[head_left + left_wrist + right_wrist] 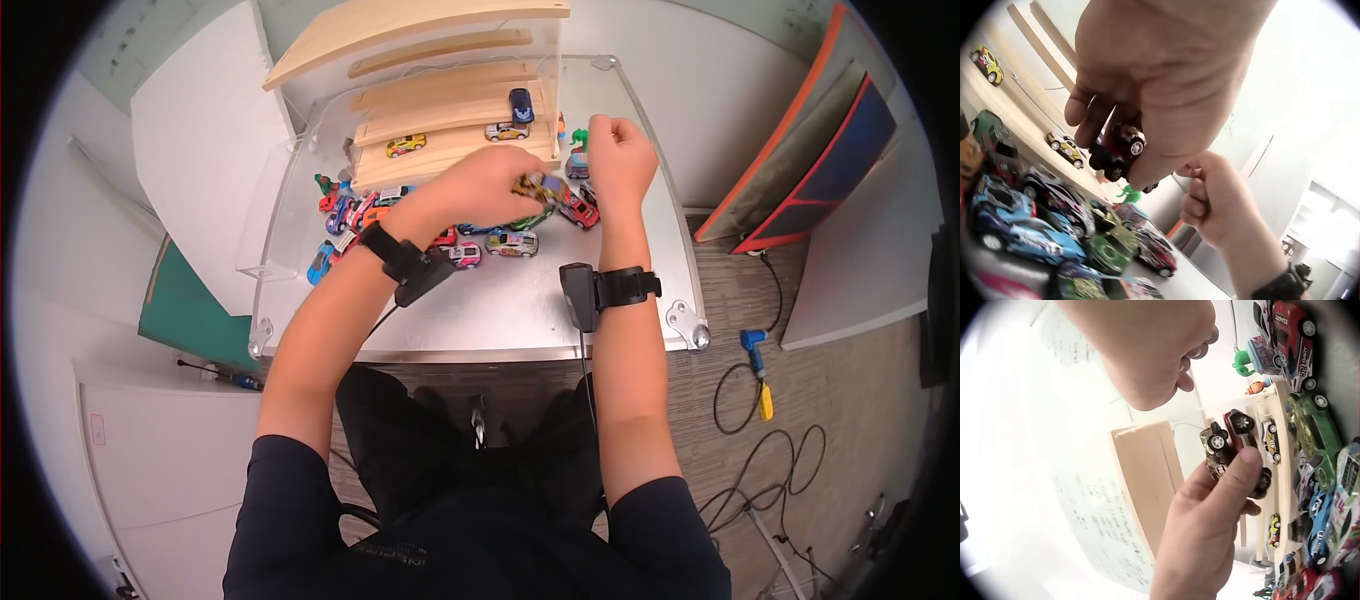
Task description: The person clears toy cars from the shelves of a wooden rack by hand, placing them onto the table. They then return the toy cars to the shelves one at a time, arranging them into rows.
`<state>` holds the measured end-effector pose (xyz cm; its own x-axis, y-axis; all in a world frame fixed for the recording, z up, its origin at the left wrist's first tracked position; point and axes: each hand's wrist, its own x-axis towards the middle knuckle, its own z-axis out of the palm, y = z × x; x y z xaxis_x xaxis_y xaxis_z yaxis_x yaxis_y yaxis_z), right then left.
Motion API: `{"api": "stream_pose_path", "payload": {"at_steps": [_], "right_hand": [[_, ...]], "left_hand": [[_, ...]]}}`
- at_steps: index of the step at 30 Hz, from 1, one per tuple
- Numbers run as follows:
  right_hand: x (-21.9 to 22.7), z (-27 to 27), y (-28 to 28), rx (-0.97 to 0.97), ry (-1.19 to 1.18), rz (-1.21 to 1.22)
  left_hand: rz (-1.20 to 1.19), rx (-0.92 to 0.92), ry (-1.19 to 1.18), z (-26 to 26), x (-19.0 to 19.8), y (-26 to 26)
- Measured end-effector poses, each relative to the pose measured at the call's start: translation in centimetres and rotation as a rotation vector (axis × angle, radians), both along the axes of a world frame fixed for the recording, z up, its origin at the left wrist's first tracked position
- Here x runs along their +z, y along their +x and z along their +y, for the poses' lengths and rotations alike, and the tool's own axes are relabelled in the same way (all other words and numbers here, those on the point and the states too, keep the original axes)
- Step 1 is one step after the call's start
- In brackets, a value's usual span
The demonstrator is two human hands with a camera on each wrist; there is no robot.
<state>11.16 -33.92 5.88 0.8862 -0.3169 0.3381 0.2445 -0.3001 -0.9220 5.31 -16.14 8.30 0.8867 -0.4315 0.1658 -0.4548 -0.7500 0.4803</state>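
My left hand [490, 185] pinches two small toy cars between thumb and fingers above the table. In the right wrist view, one is a gold and black car [1213, 450] and the other a dark red one [1232, 420], side by side. The left hand [1154, 81] partly hides both in the left wrist view. My right hand [622, 165] is raised to their right, apart from them, with its fingers curled and nothing visible in it. Below the left hand, a silver patterned car [512, 244] and a green car [1110, 251] stand among several others.
A wooden shelf unit [430, 136] with a clear side stands at the back, bearing a yellow car [406, 146], a white and yellow car [507, 131] and a dark blue car [521, 105]. A green figure [580, 136] is right of it. Metal-edged table [560, 320] beneath.
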Motion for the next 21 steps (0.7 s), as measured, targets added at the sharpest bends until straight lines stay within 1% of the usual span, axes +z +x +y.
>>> {"api": "stream_pose_path", "payload": {"at_steps": [2, 3, 4, 6, 7, 11, 13, 14, 16, 19, 21], "right_hand": [[0.1, -0.3, 0.1, -0.007, 0.02, -0.004], [0.1, -0.4, 0.1, -0.014, 0.039, -0.007], [0.2, -0.4, 0.2, -0.022, 0.058, -0.01], [0.5, -0.4, 0.0, -0.018, 0.065, -0.024], [0.6, -0.4, 0.0, -0.018, 0.069, -0.035], [0.5, -0.5, 0.0, -0.006, 0.102, -0.034], [0.3, -0.5, 0.1, 0.0, 0.092, -0.068], [0.2, -0.5, 0.2, -0.003, 0.091, -0.065], [0.1, -0.4, 0.2, 0.013, 0.087, -0.054], [0.3, -0.4, 0.0, 0.009, 0.077, -0.05], [0.0, -0.2, 0.2, 0.02, 0.086, -0.042]], "left_hand": [[0.022, -0.16, 0.059, -1.1, -0.1, -0.5], [-0.056, -0.213, 0.078, -1.6, -0.7, -0.6], [-0.058, -0.211, 0.079, -2.1, -0.9, -0.7], [-0.006, -0.225, 0.188, -3.2, -0.9, -1.0], [-0.055, -0.227, 0.181, -3.5, -1.6, -1.0], [-0.073, -0.249, 0.19, -4.5, -2.9, -1.0], [-0.165, -0.214, 0.113, -4.5, -3.5, -0.7], [-0.162, -0.218, 0.111, -4.4, -3.4, -0.7], [-0.107, -0.161, 0.104, -3.8, -3.1, -0.7], [-0.071, -0.122, 0.109, -3.0, -2.0, -1.4], [-0.067, -0.15, 0.148, -2.7, -1.2, -2.4]]}}
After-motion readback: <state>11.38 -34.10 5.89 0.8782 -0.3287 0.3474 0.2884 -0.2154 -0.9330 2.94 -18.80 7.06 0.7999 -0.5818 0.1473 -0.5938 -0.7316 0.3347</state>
